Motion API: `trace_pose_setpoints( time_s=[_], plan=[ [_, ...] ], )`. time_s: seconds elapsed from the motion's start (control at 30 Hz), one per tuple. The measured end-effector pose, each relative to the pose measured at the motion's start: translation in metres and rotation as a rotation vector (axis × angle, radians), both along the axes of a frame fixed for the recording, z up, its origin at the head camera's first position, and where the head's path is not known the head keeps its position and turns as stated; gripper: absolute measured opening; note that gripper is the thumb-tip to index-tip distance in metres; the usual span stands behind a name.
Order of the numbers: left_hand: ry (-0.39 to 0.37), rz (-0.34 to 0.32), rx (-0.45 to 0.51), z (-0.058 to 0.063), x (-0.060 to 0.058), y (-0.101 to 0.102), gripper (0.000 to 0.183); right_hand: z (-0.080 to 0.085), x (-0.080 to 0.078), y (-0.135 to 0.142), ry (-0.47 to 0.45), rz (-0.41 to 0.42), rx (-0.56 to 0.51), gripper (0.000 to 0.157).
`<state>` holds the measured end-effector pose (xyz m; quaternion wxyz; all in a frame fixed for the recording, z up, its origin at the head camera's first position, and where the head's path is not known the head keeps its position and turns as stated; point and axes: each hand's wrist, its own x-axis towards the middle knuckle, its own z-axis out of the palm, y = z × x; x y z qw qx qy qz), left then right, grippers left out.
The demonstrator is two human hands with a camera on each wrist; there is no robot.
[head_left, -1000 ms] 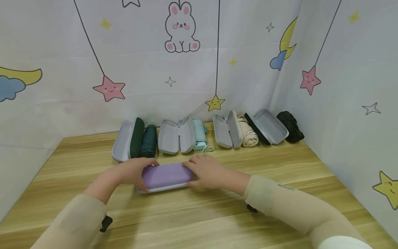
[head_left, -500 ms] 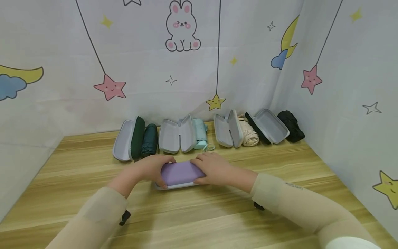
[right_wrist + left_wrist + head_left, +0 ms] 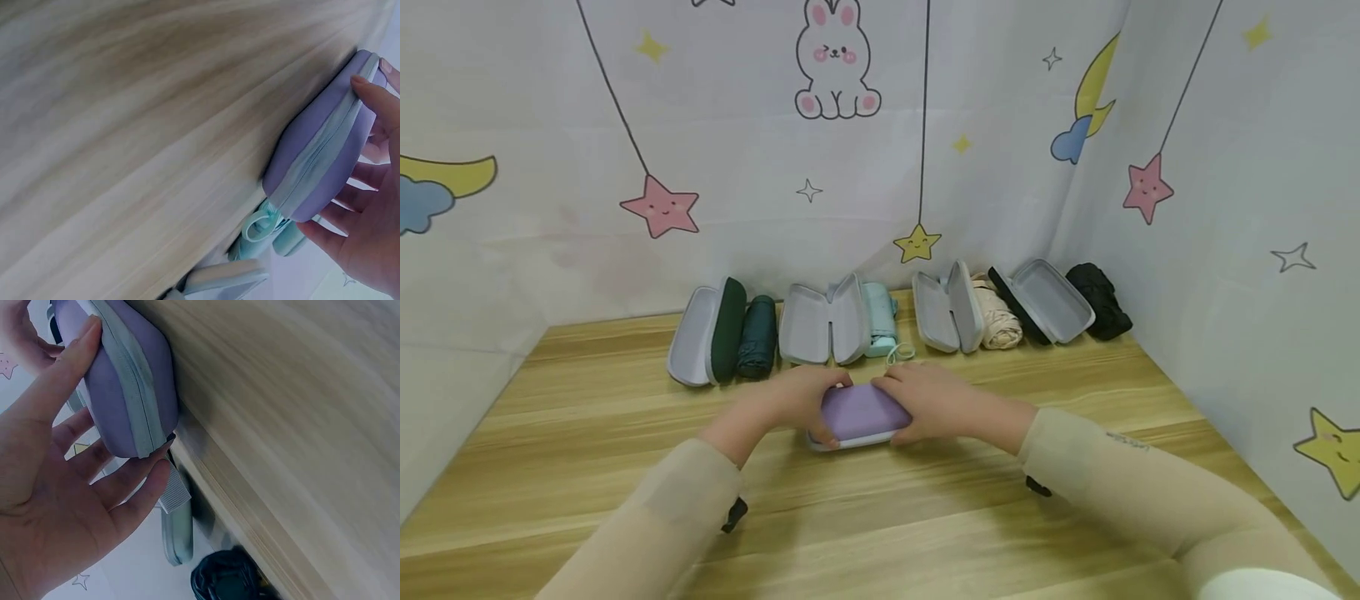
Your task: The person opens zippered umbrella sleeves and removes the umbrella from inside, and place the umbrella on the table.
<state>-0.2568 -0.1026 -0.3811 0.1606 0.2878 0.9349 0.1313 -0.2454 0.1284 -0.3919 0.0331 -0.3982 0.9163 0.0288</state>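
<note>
A purple zip case (image 3: 865, 412) with a pale zip band lies closed on the table, in the middle of the head view. My left hand (image 3: 801, 398) grips its left end, the thumb on the near side and the fingers round the far side. At the opposite end my right hand (image 3: 934, 402) holds it the same way. From the left wrist view, the case (image 3: 128, 381) appears between thumb and spread fingers. The right wrist view shows the right thumb on the zip band of the case (image 3: 322, 150). What the case contains is hidden.
Along the back wall stand open cases: a dark green one (image 3: 728, 331), two grey-lined ones (image 3: 806, 325) (image 3: 936, 314) and a black one (image 3: 1051, 302). Between them lie folded umbrellas: dark teal (image 3: 757, 337), light teal (image 3: 880, 318), beige (image 3: 997, 317) and black (image 3: 1097, 301).
Both hands have slid the purple case to the right and slightly away across the table, keeping their grip. The left hand has travelled further right than the right hand.
</note>
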Motion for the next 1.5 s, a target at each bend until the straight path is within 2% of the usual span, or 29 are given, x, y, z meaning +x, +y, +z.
trace_pose_setpoints(
  time_s=[0.17,0.4,0.53,0.63,0.7,0.77,0.87,0.93,1.07,1.23,1.3,1.43,1.5],
  plan=[
    [0.0,-0.014,0.009,0.001,-0.002,0.007,0.074,0.004,-0.004,0.005,-0.006,0.007,0.017,0.089],
    [-0.032,-0.009,0.02,0.006,-0.001,0.012,0.076,0.007,-0.008,0.013,-0.085,-0.026,0.008,0.089],
    [-0.055,-0.022,0.035,0.007,-0.001,0.01,0.078,0.008,-0.008,0.016,-0.105,-0.029,-0.004,0.087],
    [-0.093,-0.018,0.099,0.005,-0.002,0.002,0.073,0.007,-0.008,0.016,-0.096,-0.013,-0.008,0.087],
    [-0.114,0.021,0.156,0.004,-0.003,-0.005,0.062,0.006,-0.008,0.016,-0.084,-0.005,-0.008,0.088],
    [-0.102,0.076,0.202,0.002,-0.003,-0.012,0.044,0.006,-0.007,0.016,-0.077,0.001,-0.013,0.088],
    [-0.055,0.172,0.219,0.002,-0.002,-0.02,0.022,0.005,-0.007,0.015,-0.077,0.003,-0.025,0.087],
    [-0.022,0.198,0.199,0.001,-0.002,-0.024,0.018,0.006,-0.007,0.015,-0.077,0.004,-0.029,0.087],
    [-0.027,0.171,0.139,-0.003,-0.004,-0.026,0.019,0.006,-0.006,0.015,-0.071,0.0,-0.032,0.088],
    [-0.139,0.145,0.165,-0.008,-0.006,-0.023,0.032,0.005,-0.005,0.016,-0.057,0.003,-0.038,0.087],
    [-0.159,0.13,0.179,-0.01,-0.008,-0.022,0.034,0.005,-0.006,0.015,-0.052,0.006,-0.037,0.087],
    [-0.149,0.088,0.159,-0.013,-0.012,-0.022,0.028,0.004,-0.006,0.015,-0.051,0.01,-0.038,0.087],
    [-0.151,0.091,0.149,-0.014,-0.013,-0.023,0.024,0.004,-0.007,0.015,-0.051,0.011,-0.038,0.087]
  ],
)
